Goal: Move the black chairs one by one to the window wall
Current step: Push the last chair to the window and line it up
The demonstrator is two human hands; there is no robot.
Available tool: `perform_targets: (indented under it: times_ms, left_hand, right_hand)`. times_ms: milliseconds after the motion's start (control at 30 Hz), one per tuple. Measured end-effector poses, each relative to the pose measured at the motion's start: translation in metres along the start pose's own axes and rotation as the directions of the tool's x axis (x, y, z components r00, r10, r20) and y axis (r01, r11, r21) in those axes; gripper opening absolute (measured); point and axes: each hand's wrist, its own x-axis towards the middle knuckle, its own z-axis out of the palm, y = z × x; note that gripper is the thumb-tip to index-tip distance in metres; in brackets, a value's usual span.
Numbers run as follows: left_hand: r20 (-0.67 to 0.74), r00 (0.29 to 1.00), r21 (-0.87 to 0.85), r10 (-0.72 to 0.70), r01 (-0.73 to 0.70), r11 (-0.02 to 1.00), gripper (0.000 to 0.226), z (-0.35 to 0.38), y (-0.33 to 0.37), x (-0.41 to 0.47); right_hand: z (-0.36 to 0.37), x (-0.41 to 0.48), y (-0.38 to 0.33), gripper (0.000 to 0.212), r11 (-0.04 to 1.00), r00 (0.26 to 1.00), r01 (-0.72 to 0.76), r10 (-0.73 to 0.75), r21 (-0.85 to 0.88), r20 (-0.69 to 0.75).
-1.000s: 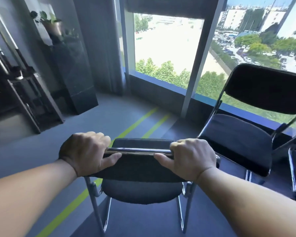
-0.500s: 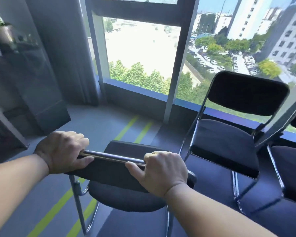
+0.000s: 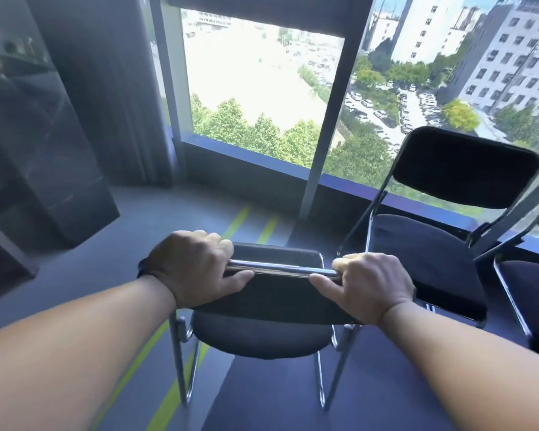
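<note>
Both hands, left hand (image 3: 196,272) and right hand (image 3: 371,284), grip the black chair (image 3: 271,300) near the window wall (image 3: 246,169).

Floor (image 3: 181,209) straight ahead is open right up to the window wall (image 3: 249,178). The right side's tight: a parked chair (image 3: 430,253) sits just beside the held chair (image 3: 274,293), with a third chair (image 3: 532,293) past it. A dark cabinet (image 3: 44,157) boxes in the left.

Head camera looks forward and down, close over the hands (image 3: 280,281), facing the window (image 3: 262,85)
</note>
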Motion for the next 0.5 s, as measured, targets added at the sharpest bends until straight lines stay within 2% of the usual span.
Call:
perform_targets:
  times_ms: [167, 300, 500]
  left_hand:
    - [-0.009, 1.000, -0.012, 0.010, -0.010, 1.000, 0.055, 0.009, -0.006, 0.026]
    - [0.021, 0.996, -0.004, 0.092, -0.092, 0.996, 0.053, 0.026, -0.041, 0.041]
    - [-0.012, 0.989, -0.017, 0.147, -0.147, 0.989, 0.050, 0.059, -0.094, 0.083]
  right_hand:
    - [0.004, 0.024, 0.019, 0.072, 0.999, 0.999, -0.040, 0.040, -0.013, -0.003]
    - [0.008, 0.042, 0.004, 0.074, 0.999, 0.999, -0.051, 0.051, 0.019, -0.007]
    - [0.012, 0.097, 0.005, 0.075, 0.995, 0.996, -0.089, 0.088, 0.043, 0.011]
